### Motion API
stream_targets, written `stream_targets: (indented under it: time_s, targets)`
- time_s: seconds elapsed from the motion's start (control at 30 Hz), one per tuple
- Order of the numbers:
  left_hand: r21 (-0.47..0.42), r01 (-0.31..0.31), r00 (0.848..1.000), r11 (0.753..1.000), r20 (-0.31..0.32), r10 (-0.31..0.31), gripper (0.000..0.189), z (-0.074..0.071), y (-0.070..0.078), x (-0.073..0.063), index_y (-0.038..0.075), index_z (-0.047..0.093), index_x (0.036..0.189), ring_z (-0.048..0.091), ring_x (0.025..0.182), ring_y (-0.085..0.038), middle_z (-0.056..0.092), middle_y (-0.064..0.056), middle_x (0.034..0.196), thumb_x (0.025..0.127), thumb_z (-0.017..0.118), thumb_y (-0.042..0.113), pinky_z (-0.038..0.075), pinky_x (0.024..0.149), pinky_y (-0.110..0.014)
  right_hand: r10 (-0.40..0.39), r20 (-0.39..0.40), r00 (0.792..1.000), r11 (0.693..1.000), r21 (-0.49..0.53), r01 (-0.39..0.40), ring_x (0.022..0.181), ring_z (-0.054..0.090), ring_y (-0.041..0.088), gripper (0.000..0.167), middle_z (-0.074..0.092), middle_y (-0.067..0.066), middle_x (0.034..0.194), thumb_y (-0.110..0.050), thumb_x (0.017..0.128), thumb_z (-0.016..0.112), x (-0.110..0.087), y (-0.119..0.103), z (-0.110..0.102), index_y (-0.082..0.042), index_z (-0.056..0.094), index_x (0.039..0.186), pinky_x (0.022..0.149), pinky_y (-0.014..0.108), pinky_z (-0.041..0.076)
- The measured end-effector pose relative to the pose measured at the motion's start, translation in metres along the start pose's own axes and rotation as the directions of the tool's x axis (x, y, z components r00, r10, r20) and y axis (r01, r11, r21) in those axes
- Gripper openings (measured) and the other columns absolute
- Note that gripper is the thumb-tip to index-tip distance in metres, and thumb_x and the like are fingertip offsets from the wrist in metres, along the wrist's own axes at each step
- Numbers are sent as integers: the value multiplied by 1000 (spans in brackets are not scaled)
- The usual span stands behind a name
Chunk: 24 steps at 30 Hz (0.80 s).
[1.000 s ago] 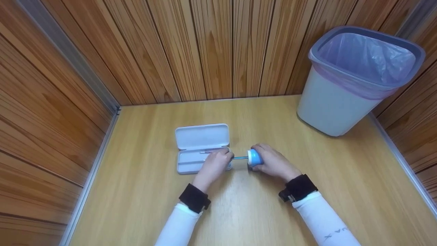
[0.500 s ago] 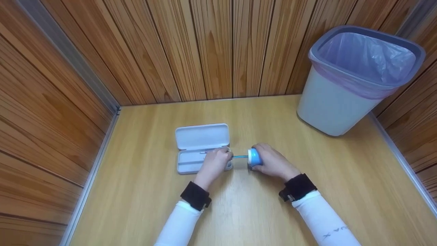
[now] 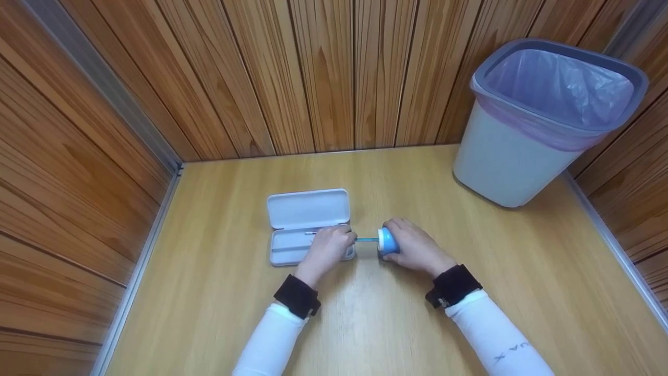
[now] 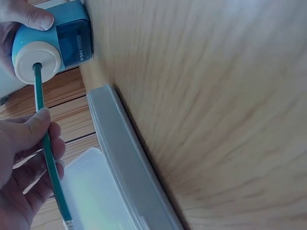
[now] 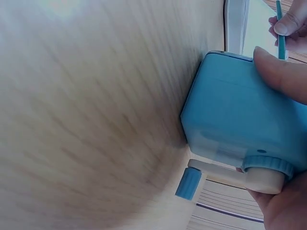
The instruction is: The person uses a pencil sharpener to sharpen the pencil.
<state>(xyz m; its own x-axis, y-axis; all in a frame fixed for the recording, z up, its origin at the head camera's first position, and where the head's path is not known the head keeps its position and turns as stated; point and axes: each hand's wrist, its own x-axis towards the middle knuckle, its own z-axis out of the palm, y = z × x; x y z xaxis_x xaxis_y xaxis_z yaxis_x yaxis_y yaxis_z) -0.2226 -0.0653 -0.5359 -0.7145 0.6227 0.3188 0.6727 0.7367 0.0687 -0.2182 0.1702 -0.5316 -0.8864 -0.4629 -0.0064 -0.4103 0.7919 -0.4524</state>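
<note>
A blue pencil sharpener (image 3: 390, 241) with a white round front stands on the table, gripped from the right by my right hand (image 3: 415, 248). Its dark clear shavings box (image 4: 74, 44) shows in the left wrist view. At its back, in the right wrist view, hangs a crank handle (image 5: 188, 183), which no finger touches. A green pencil (image 4: 52, 165) has one end in the sharpener's hole. My left hand (image 3: 326, 249) pinches this pencil between thumb and fingers, over the right part of an open pale grey pencil case (image 3: 309, 210).
A thin pen-like item (image 3: 310, 233) lies in the case, partly hidden by the left hand. A bin (image 3: 509, 156) with a pinkish liner stands at the back right. Wooden panel walls (image 3: 329, 78) bound the table at the back and sides.
Almost nothing differs: both hands keep their places on the pencil and the sharpener. The whole head view has shifted very slightly.
</note>
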Motion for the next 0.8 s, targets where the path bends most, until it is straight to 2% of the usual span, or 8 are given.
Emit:
stream_targets:
  time_s: [0.27, 0.57, 0.8]
  targets:
    - [12, -41, 997, 999, -67, 42, 15, 5, 1, 5, 10, 76, 87, 65, 73, -18, 69, -2, 81, 79, 71, -2, 52, 66, -29, -31, -42, 999, 997, -69, 28, 110, 57, 32, 69, 61, 13, 121, -25, 74, 87, 1, 1, 2, -3, 53, 130, 97, 49, 44]
    - [12, -49, 996, 999, -68, 50, 18, 6, 2, 5, 10, 75, 83, 64, 72, -18, 68, -2, 79, 71, 74, -3, 51, 66, -30, -33, -13, 999, 997, -73, 32, 112, 56, 31, 67, 60, 13, 122, -27, 77, 84, 3, -2, 3, -4, 52, 131, 98, 50, 44]
    - [24, -63, 995, 998, -71, 64, 18, 8, 5, 9, 9, 74, 83, 63, 69, -18, 68, -2, 78, 71, 73, -4, 51, 65, -29, -24, -4, 1000, 997, -79, 24, 115, 55, 32, 68, 59, 13, 124, -27, 78, 83, 2, -1, 1, -4, 51, 133, 99, 51, 42]
